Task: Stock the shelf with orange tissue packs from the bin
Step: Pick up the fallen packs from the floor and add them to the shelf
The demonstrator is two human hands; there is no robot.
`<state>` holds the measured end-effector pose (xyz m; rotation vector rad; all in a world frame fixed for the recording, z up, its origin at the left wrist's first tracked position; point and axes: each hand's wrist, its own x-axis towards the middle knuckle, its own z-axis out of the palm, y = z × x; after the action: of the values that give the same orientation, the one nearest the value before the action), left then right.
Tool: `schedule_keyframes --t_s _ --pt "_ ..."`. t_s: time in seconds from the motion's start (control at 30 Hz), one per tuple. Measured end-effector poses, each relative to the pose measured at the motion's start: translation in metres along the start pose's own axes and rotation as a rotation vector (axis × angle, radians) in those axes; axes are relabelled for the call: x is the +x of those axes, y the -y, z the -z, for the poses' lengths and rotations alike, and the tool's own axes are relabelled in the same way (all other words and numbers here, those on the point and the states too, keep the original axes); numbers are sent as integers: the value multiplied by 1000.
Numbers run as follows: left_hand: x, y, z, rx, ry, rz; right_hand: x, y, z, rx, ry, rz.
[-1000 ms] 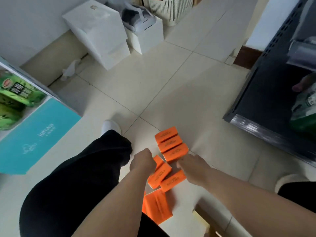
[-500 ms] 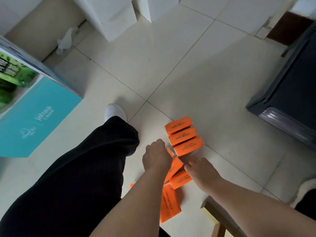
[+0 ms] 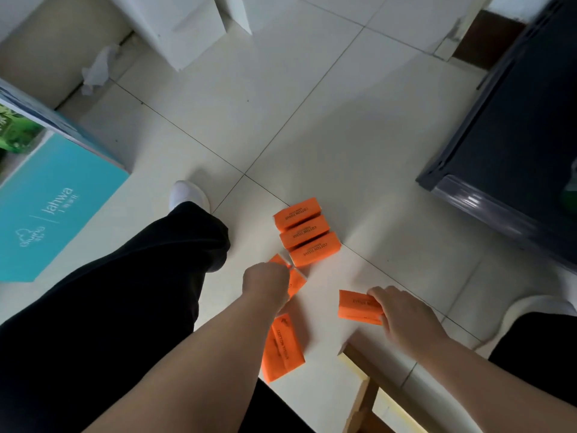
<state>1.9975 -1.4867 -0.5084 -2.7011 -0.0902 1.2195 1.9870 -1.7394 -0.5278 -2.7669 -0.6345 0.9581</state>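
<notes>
Three orange tissue packs [image 3: 304, 232] lie side by side in a row on the tiled floor. My right hand [image 3: 399, 317] grips another orange pack [image 3: 356, 307] just right of the pile, slightly off the floor. My left hand [image 3: 267, 284] is closed over an orange pack [image 3: 296, 282] below the row, hiding most of it. One more orange pack [image 3: 282, 350] lies flat beneath my left wrist. The dark shelf [image 3: 512, 135] stands at the right.
A teal cardboard box [image 3: 53, 207] with green packs sits at the left. White boxes [image 3: 184, 29] and a crumpled tissue [image 3: 98, 68] lie at the back. My legs and white shoes flank the pile. A wooden frame [image 3: 362, 382] is at the bottom.
My right hand has taken one orange pack out of the pile and pulled it to the right. My left hand stays on the pack below the row. The camera tilted down.
</notes>
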Motion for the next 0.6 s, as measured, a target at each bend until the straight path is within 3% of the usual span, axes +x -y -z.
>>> schedule_keyframes --t_s 0.4,0.6 --pt "11 -42 -9 243 36 -159 -4 -31 -10 150 -34 -139" --pt "-1 -54 13 -65 -45 -163 -8 -31 2 185 -68 -165"
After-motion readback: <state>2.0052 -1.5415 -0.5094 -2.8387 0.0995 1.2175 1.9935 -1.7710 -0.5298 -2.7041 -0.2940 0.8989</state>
